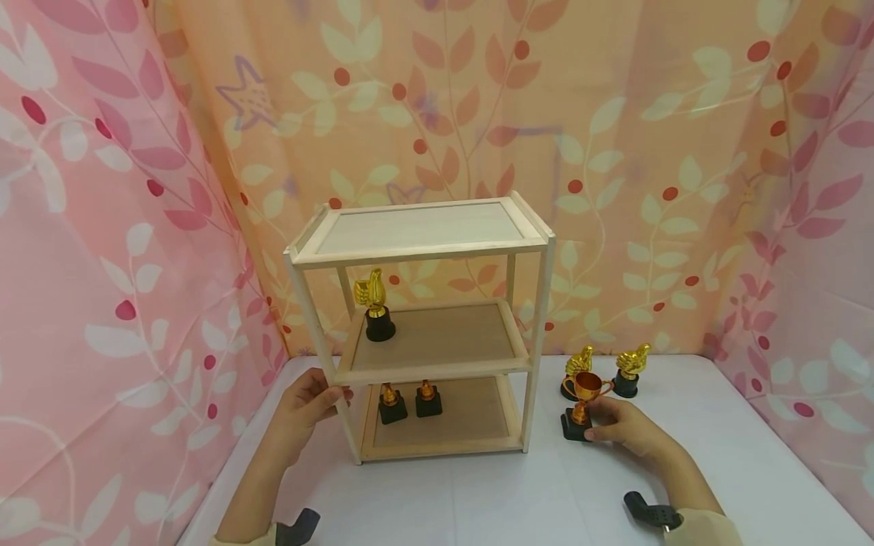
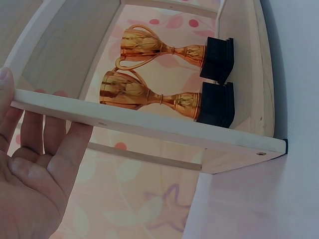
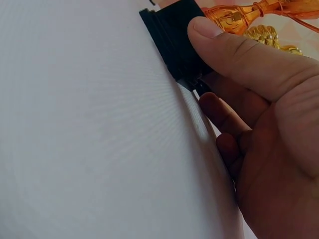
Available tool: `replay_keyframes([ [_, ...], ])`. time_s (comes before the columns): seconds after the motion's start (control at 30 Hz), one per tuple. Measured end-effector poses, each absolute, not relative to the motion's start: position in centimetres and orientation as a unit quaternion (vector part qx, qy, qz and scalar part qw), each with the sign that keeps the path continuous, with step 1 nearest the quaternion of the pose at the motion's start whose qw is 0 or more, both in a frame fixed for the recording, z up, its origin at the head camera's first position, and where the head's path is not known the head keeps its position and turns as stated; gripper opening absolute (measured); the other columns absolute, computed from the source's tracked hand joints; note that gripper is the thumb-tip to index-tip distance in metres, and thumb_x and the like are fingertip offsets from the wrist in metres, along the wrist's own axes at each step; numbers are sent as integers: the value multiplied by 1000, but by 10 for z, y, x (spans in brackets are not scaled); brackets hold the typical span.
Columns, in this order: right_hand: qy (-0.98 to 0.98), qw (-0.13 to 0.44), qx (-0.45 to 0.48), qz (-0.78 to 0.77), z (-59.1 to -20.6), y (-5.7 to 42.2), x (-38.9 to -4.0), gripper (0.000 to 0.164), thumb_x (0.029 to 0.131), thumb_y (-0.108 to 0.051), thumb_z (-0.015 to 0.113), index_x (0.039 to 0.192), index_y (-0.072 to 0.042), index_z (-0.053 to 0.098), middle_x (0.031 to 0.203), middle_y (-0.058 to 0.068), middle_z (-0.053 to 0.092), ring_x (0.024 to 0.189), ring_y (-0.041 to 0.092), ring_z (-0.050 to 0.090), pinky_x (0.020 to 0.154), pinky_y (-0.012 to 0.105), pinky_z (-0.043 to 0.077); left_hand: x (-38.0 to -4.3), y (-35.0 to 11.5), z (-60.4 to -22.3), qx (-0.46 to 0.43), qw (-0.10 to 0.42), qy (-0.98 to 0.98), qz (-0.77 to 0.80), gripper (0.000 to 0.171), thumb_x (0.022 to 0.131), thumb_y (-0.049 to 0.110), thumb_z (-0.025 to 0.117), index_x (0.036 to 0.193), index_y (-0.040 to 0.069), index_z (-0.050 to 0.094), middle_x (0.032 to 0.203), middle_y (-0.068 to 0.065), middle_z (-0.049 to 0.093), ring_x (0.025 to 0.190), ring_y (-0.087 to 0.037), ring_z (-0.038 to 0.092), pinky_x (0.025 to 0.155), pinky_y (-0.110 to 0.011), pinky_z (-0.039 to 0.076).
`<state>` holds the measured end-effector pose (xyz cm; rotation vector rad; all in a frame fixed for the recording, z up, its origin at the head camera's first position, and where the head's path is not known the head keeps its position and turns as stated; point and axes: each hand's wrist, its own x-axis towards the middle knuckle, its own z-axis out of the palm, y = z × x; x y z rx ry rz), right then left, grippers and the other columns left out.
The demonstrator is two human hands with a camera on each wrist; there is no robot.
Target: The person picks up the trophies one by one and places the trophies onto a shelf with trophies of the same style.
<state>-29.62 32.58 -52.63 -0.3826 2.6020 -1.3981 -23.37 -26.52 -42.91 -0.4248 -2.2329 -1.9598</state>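
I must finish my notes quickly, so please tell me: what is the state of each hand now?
Left hand: closed, gripping a front shelf post.
Right hand: closed, holding a trophy cup by its black base.

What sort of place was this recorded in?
Probably a small draped-off recording booth: leaf-patterned cloth hangs at the back and both sides, and a white tabletop between them bears a small shelf holding trophies.

The rack (image 1: pixel 433 372) looks like pale, matt wood. From its middle, at four o'clock, the cup trophy (image 1: pixel 587 385) has a glossy, metallic-looking finish above a dark, plastic-looking base (image 1: pixel 576 425); at twelve, smooth cloth curtain (image 1: pixel 437 114); at six, matt tablecloth (image 1: pixel 492 500).
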Motion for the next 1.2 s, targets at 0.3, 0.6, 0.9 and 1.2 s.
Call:
replay_keyframes([
  [0.3, 873, 76, -110, -469, -527, 327, -297, 63, 82, -23, 86, 134, 1, 59, 136, 21, 63, 131, 45, 55, 109, 63, 43, -233, -266, -429, -144, 70, -744, -649, 24, 102, 13, 63, 116, -3, 52, 105, -9, 70, 103, -27, 72, 89, -30, 60],
  [0.6, 865, 63, -130, -480, -516, 329, -293, 59, 83, -20, 86, 130, 3, 60, 129, 22, 65, 112, 32, 65, 87, 35, 57, -234, -266, -429, -142, 68, -743, -650, 23, 102, 13, 63, 115, -2, 52, 105, -11, 70, 101, -21, 72, 89, -29, 60],
  [0.9, 892, 39, -123, -434, -498, 326, -291, 57, 85, -28, 84, 131, -3, 62, 131, 18, 65, 116, 38, 60, 94, 48, 54, -234, -265, -427, -143, 72, -741, -652, 23, 102, 12, 63, 116, -3, 52, 105, -12, 70, 103, -29, 72, 88, -30, 60],
  [1.2, 900, -17, -122, -417, -473, 318, -282, 60, 89, -34, 80, 135, -1, 60, 134, 20, 64, 121, 45, 57, 97, 60, 51, -233, -264, -426, -134, 68, -747, -648, 28, 102, 14, 63, 119, -5, 52, 106, -13, 69, 104, -31, 72, 89, -30, 60],
])
